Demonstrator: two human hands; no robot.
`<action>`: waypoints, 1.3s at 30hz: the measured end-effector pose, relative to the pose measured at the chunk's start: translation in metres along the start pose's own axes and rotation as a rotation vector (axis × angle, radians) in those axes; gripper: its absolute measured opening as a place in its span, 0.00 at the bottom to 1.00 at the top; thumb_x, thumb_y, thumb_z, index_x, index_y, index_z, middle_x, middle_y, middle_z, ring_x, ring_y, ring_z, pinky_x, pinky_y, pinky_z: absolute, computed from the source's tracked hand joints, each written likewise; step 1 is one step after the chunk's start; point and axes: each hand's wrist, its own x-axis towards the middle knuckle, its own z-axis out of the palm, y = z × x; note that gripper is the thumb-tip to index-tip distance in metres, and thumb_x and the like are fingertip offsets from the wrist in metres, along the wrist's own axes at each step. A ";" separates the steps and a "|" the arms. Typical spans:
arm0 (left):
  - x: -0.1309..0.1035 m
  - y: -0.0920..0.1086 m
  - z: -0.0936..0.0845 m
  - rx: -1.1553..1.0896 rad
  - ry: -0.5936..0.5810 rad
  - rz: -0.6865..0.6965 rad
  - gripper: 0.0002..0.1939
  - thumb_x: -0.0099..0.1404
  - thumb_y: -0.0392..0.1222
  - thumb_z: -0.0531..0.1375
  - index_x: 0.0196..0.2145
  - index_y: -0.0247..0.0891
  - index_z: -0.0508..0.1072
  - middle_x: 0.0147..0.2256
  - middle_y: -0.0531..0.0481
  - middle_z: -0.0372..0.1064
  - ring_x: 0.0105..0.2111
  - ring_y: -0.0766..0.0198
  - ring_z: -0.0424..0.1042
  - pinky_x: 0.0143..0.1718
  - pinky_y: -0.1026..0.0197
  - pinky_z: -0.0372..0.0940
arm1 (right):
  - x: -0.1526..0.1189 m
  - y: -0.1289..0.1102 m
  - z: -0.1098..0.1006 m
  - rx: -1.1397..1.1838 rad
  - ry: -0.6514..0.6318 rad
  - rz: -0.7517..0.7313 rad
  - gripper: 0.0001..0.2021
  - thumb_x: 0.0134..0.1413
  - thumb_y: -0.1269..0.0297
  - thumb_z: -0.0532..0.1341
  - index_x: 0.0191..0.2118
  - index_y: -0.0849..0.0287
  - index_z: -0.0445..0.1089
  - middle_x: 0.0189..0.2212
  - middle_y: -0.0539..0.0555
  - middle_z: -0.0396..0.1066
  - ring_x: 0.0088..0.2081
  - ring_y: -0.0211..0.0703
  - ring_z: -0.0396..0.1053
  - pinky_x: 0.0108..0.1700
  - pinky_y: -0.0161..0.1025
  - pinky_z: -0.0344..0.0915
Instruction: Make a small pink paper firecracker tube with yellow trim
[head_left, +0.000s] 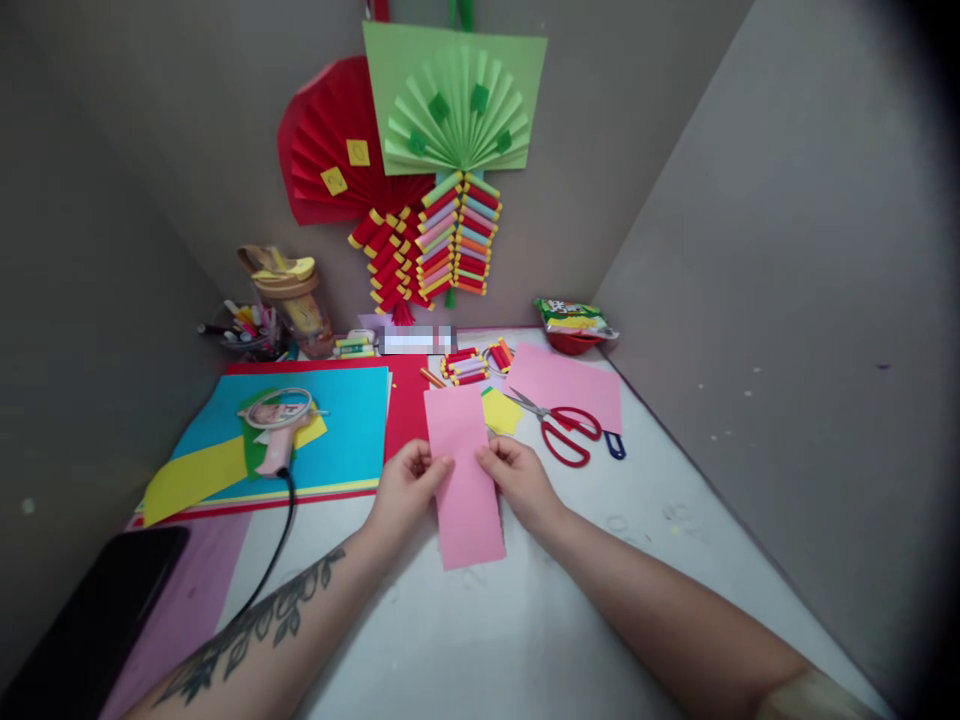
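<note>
A long strip of pink paper point(466, 500) is held up over the white table, its long side running away from me. My left hand point(411, 478) pinches its left edge between thumb and fingers. On the opposite edge, my right hand point(517, 476) grips it the same way. Just beyond the right hand lie red-handled scissors point(568, 430), blades partly apart, and a yellow paper piece point(501, 411). A larger pink sheet point(574, 385) rests behind the scissors. Small rolled-paper pieces point(469, 367) sit past the strip's far end.
Left of my hands, a pink glue gun point(279, 445) with a black cord lies on blue paper point(356, 430). A dark flat device point(97, 610) occupies the near left. Behind stand a cup point(300, 305) and pens point(251, 325). Paper fans point(457, 110) hang on the wall.
</note>
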 end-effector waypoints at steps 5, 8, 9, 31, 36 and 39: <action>-0.001 0.001 -0.001 0.010 0.000 0.016 0.12 0.57 0.46 0.61 0.26 0.36 0.64 0.24 0.55 0.61 0.25 0.70 0.61 0.25 0.68 0.57 | -0.001 -0.001 0.000 -0.016 -0.001 -0.013 0.17 0.48 0.51 0.61 0.23 0.59 0.60 0.20 0.46 0.57 0.23 0.34 0.53 0.25 0.33 0.52; 0.000 0.001 0.000 0.008 -0.005 0.024 0.12 0.57 0.46 0.61 0.26 0.36 0.63 0.24 0.55 0.61 0.25 0.70 0.60 0.25 0.68 0.57 | -0.001 -0.003 0.001 -0.025 0.003 -0.015 0.17 0.47 0.51 0.61 0.22 0.59 0.59 0.20 0.46 0.57 0.22 0.34 0.53 0.24 0.33 0.51; 0.000 0.001 0.000 0.006 -0.006 0.025 0.12 0.57 0.46 0.61 0.26 0.36 0.63 0.24 0.55 0.61 0.25 0.70 0.60 0.25 0.68 0.57 | -0.001 -0.003 0.001 -0.027 0.003 -0.014 0.18 0.47 0.51 0.61 0.22 0.59 0.59 0.20 0.46 0.57 0.22 0.34 0.52 0.24 0.33 0.51; -0.001 0.000 0.000 -0.001 0.006 0.015 0.13 0.56 0.47 0.62 0.26 0.37 0.64 0.24 0.55 0.62 0.25 0.69 0.62 0.26 0.67 0.57 | -0.003 -0.004 0.000 -0.105 0.005 -0.057 0.19 0.49 0.49 0.59 0.22 0.59 0.59 0.20 0.47 0.57 0.23 0.35 0.53 0.25 0.33 0.52; -0.002 0.004 0.000 -0.003 0.009 0.009 0.13 0.56 0.47 0.62 0.26 0.36 0.65 0.24 0.54 0.62 0.25 0.69 0.62 0.26 0.67 0.57 | -0.004 -0.006 0.001 -0.102 -0.002 -0.057 0.19 0.50 0.49 0.59 0.22 0.59 0.59 0.20 0.47 0.57 0.23 0.35 0.53 0.24 0.33 0.53; -0.003 0.006 0.001 0.002 0.011 -0.007 0.14 0.55 0.48 0.62 0.25 0.36 0.64 0.24 0.54 0.63 0.24 0.69 0.62 0.25 0.67 0.57 | -0.004 -0.006 0.002 -0.053 -0.002 -0.063 0.17 0.49 0.49 0.59 0.24 0.58 0.60 0.21 0.47 0.58 0.23 0.35 0.54 0.24 0.33 0.54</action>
